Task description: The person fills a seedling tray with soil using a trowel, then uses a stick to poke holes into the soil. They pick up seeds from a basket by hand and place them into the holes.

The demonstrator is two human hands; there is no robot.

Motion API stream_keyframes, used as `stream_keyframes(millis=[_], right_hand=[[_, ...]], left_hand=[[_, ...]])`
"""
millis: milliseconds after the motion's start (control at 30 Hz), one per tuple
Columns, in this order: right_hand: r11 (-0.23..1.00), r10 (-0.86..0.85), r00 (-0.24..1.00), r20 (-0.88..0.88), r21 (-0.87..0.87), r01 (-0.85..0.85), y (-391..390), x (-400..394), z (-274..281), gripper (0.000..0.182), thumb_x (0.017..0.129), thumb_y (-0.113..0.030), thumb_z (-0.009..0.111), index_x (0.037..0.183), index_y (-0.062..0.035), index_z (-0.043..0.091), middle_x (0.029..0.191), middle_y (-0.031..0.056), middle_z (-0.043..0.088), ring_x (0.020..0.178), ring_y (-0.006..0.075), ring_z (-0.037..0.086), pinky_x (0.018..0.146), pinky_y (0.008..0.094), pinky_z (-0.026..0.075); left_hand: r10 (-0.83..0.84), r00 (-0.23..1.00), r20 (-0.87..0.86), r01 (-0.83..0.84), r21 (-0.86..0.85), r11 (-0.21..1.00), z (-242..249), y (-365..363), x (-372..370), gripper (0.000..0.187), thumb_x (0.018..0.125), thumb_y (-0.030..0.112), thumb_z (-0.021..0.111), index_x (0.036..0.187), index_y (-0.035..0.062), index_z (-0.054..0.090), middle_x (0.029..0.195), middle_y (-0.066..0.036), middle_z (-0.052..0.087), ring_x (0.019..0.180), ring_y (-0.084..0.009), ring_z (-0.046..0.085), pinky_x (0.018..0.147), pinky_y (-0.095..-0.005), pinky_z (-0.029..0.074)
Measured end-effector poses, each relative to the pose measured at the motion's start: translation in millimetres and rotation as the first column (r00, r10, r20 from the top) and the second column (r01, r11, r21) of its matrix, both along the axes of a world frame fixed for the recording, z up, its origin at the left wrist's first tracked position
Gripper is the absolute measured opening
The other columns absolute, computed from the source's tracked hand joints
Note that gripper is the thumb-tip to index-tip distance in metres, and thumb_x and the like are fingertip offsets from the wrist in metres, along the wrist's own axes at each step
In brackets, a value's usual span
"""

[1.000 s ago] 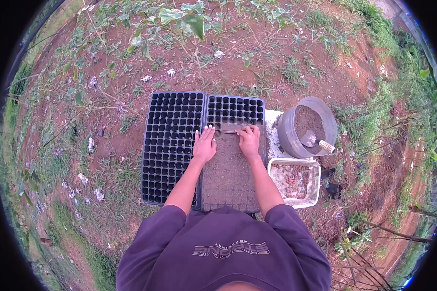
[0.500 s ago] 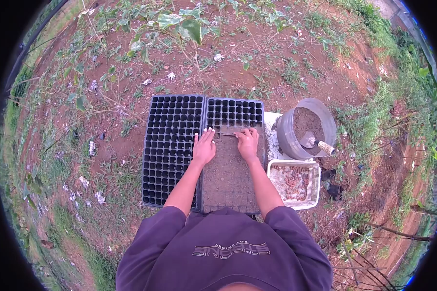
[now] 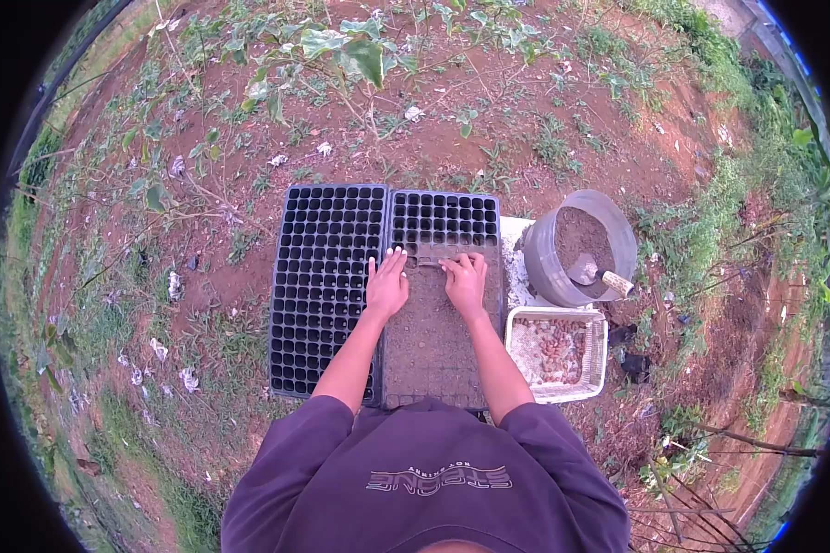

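Observation:
Two black cell trays lie side by side. The left tray (image 3: 327, 276) has bare cells; the right tray (image 3: 433, 341) is covered with brown soil except for several rows of cells at its far end. My left hand (image 3: 387, 284) rests flat, fingers spread, on the seam between the trays. My right hand (image 3: 465, 281) is over the soil near its far edge, fingers bent and pinched at a thin, soil-coloured strip (image 3: 431, 260) too small to identify.
A round bucket (image 3: 544, 258) of soil with a trowel (image 3: 613, 280) in it stands at the right. Below it is a white basket (image 3: 602, 355) with small reddish-brown pieces. A leafy plant (image 3: 364, 60) rises beyond the trays.
My right hand has moved slightly left and towards me over the soil. My left hand stays on the tray seam.

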State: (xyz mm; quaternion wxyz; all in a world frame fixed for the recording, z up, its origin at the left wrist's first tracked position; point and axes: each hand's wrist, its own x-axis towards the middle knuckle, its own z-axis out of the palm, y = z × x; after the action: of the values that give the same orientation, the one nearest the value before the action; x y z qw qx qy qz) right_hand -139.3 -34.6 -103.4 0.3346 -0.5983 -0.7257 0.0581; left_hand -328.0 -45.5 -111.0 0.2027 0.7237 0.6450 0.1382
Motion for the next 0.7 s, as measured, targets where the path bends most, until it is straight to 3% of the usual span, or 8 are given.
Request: stream_keyframes(millis=[67, 233, 300, 367, 500, 533, 700], right_hand=[[1.0, 0.018, 1.0, 0.007, -0.009, -0.018, -2, -3, -1, 0.01, 0.08, -0.01, 0.067, 0.088, -0.0117, 0.074, 0.09, 0.0025, 0.063, 0.099, 0.0282, 0.05, 0.087, 0.0409, 0.039], [0.992, -0.124, 0.992, -0.012, 0.016, 0.124, -1, -8, 0, 0.011, 0.083, -0.014, 0.066, 0.093, -0.0119, 0.07, 0.09, 0.0046, 0.059, 0.096, 0.0282, 0.051, 0.084, 0.0417, 0.039], [0.99, -0.142, 0.99, 0.004, 0.018, 0.141, 1, -7, 3, 0.011, 0.084, -0.013, 0.065, 0.094, -0.0119, 0.07, 0.09, 0.0049, 0.058, 0.095, 0.0274, 0.051, 0.083, 0.0415, 0.039], [0.986, -0.163, 0.986, 0.02, 0.024, 0.162, 6, -4, 7, 0.011, 0.084, -0.013, 0.065, 0.095, -0.0118, 0.069, 0.089, 0.0053, 0.057, 0.093, 0.0266, 0.052, 0.081, 0.0412, 0.039], [0.996, -0.088, 0.996, 0.023, 0.025, 0.087, 13, -2, 12, 0.011, 0.084, -0.012, 0.065, 0.094, -0.0102, 0.069, 0.089, 0.0058, 0.056, 0.088, 0.0244, 0.053, 0.077, 0.0393, 0.038], [0.997, -0.067, 0.998, 0.013, 0.027, 0.066, 14, -3, 14, 0.011, 0.083, -0.012, 0.066, 0.094, -0.0099, 0.069, 0.09, 0.0059, 0.056, 0.087, 0.024, 0.054, 0.077, 0.0387, 0.038], [0.998, -0.04, 0.999, 0.034, 0.038, 0.039, 18, -6, 19, 0.012, 0.081, -0.011, 0.066, 0.093, -0.0086, 0.069, 0.089, 0.0062, 0.056, 0.087, 0.0247, 0.053, 0.076, 0.0381, 0.039]], left_hand=[[0.0, 1.0, 0.003, 0.0, -0.006, 1.0, 2, 1, 1, 0.05, 0.091, 0.015, 0.043, 0.14, 0.0079, 0.042, 0.15, -0.006, 0.037, 0.141, -0.0213, 0.029, 0.118, -0.0503, 0.012], [-0.016, 0.999, -0.038, 0.015, -0.008, 1.0, 7, 4, 0, 0.049, 0.091, 0.017, 0.044, 0.139, 0.008, 0.044, 0.149, -0.007, 0.039, 0.14, -0.0222, 0.031, 0.117, -0.0502, 0.014], [0.002, 1.0, -0.025, -0.005, -0.127, 0.992, 13, 11, 2, 0.05, 0.09, 0.018, 0.046, 0.139, 0.0072, 0.043, 0.148, -0.008, 0.04, 0.139, -0.0237, 0.032, 0.117, -0.0497, 0.016], [0.019, 1.0, -0.008, -0.02, -0.086, 0.996, 20, 22, 6, 0.051, 0.09, 0.019, 0.047, 0.139, 0.0065, 0.042, 0.148, -0.009, 0.039, 0.139, -0.0244, 0.032, 0.116, -0.0496, 0.017], [0.016, 1.0, 0.022, -0.017, 0.02, 1.0, 7, 33, 9, 0.053, 0.09, 0.019, 0.048, 0.141, 0.0052, 0.039, 0.149, -0.011, 0.037, 0.14, -0.0252, 0.031, 0.116, -0.0492, 0.017], [0.005, 1.0, 0.002, -0.005, -0.061, 0.998, 5, 34, 8, 0.053, 0.09, 0.019, 0.047, 0.141, 0.0055, 0.039, 0.15, -0.01, 0.035, 0.141, -0.0249, 0.029, 0.116, -0.0503, 0.016], [-0.023, 0.998, -0.06, 0.023, 0.011, 1.0, -3, 30, 7, 0.052, 0.09, 0.018, 0.047, 0.14, 0.006, 0.04, 0.148, -0.009, 0.039, 0.14, -0.0229, 0.032, 0.116, -0.054, 0.013]])
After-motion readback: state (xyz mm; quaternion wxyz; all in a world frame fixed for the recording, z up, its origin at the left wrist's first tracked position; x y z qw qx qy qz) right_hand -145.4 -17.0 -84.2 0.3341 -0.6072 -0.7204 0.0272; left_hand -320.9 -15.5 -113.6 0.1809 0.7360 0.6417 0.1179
